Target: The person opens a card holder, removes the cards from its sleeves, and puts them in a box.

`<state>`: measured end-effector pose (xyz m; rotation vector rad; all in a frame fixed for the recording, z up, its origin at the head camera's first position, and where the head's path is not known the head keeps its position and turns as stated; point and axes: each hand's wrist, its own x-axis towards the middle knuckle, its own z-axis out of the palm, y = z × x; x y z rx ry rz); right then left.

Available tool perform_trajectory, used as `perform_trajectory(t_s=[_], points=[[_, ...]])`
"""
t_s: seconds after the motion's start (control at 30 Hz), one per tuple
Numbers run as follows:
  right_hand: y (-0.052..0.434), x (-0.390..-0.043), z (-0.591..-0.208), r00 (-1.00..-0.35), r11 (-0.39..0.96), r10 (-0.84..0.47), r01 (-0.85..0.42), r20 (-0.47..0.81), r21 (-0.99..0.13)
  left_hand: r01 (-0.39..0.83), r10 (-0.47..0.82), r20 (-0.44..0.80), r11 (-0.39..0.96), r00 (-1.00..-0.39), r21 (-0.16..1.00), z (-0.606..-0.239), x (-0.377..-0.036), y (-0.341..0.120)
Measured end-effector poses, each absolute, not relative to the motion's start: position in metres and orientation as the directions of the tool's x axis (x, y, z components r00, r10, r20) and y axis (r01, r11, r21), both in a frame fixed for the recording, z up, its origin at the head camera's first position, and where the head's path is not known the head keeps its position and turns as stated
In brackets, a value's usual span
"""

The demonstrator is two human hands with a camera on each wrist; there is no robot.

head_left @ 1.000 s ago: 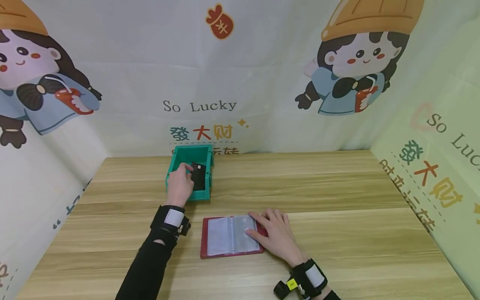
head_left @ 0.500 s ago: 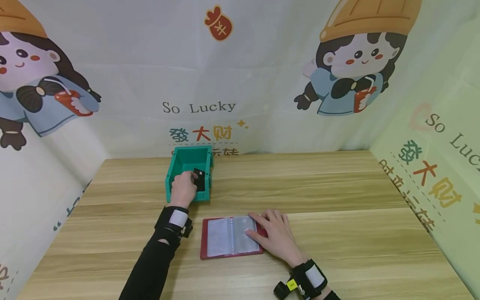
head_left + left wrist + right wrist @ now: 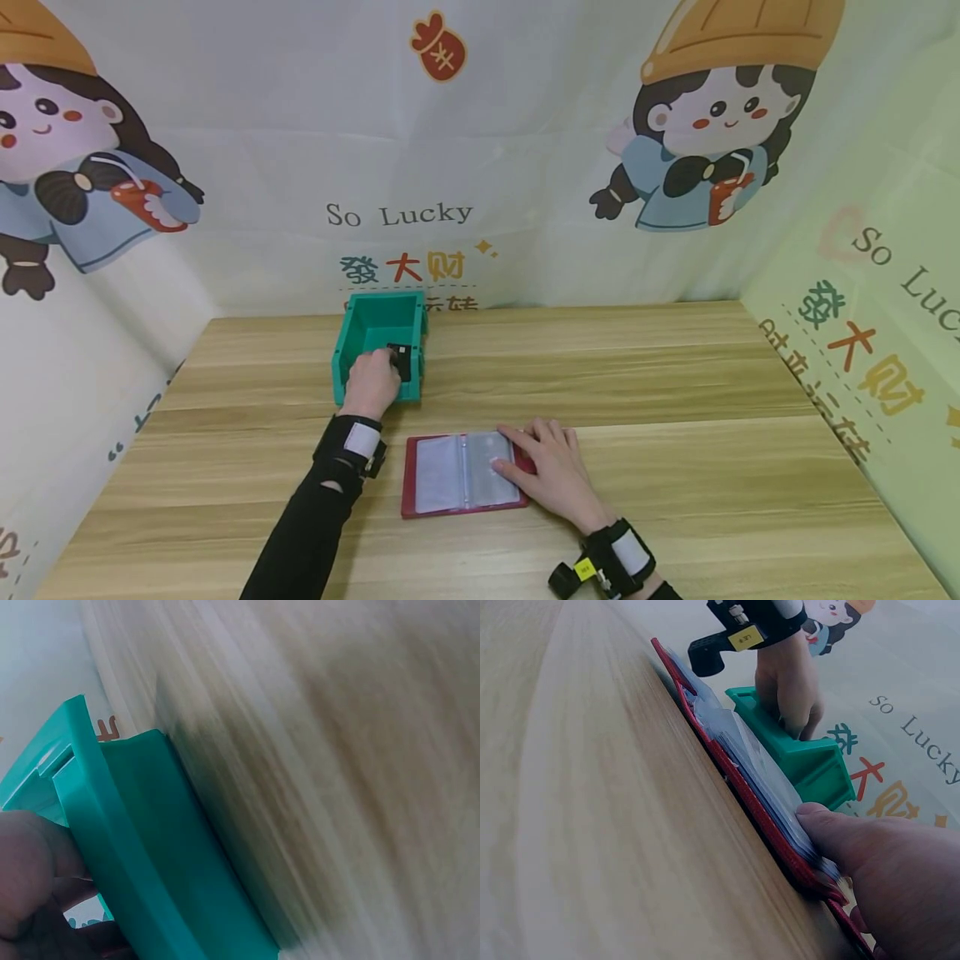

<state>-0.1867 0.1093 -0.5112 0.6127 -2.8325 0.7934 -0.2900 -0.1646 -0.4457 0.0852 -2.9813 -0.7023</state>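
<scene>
The left hand [image 3: 372,382] pinches a black card [image 3: 401,360] inside the green box [image 3: 347,337]; the right hand [image 3: 553,473], fingers flat, presses the open card holder [image 3: 450,475].

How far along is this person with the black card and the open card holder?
Done so far: the red card holder lies open on the table, the right hand resting flat on its right page. In hand: the left hand has a grip on a black card inside the green bin. Left, as far as I can judge: the card is not yet out of the bin, and the visible sleeves look empty.
</scene>
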Motion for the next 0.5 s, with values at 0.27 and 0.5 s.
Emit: perform_trajectory(t_s=[0.27, 0.5], points=[[0.1093, -0.1874, -0.5116, -0.907, 0.781, -0.348, -0.420, 0.237, -0.463, -0.029, -0.051, 0.041, 0.906, -0.998, 0.423, -0.4471, -0.2896, -0.1656], [0.1090, -0.1865, -0.5118, -0.908, 0.778, -0.347, -0.419, 0.235, -0.468, -0.010, -0.027, 0.039, 0.926, -0.999, 0.378, -0.4470, -0.2854, -0.1652]])
